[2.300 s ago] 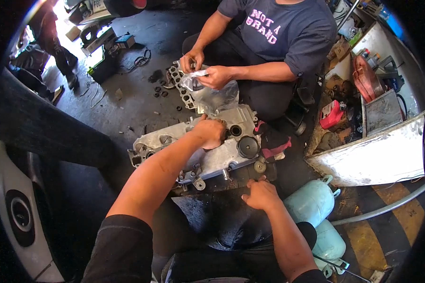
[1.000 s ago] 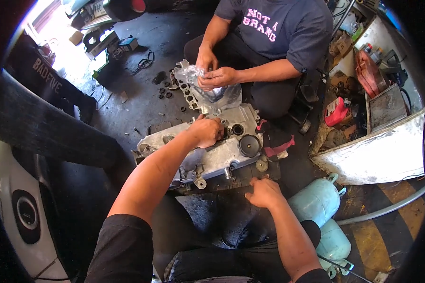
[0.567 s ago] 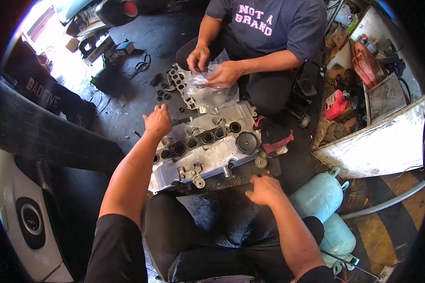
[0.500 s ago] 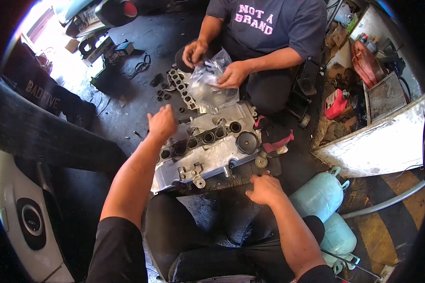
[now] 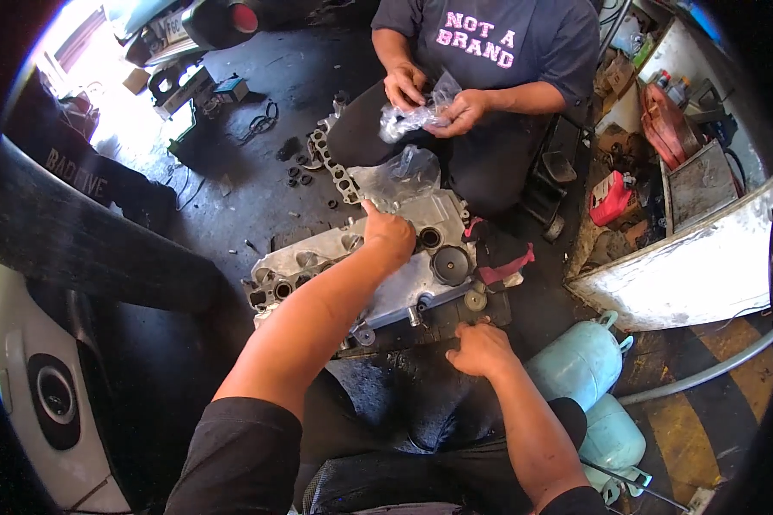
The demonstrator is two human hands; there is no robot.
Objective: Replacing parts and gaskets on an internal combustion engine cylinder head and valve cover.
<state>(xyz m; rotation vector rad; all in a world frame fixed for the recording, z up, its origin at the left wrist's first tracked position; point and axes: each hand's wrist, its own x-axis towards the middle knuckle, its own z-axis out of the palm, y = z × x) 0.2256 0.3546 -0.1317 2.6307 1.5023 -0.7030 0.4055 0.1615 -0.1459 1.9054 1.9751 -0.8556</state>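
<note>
Here, grimy silver engine cover [image 5: 378, 283] with round ports, left hand [image 5: 389, 233] fingers curled together atop it

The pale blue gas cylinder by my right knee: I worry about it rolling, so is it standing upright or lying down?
Lying down. The pale blue gas cylinder rests on its side on the floor, handle end pointing up-right.
</note>
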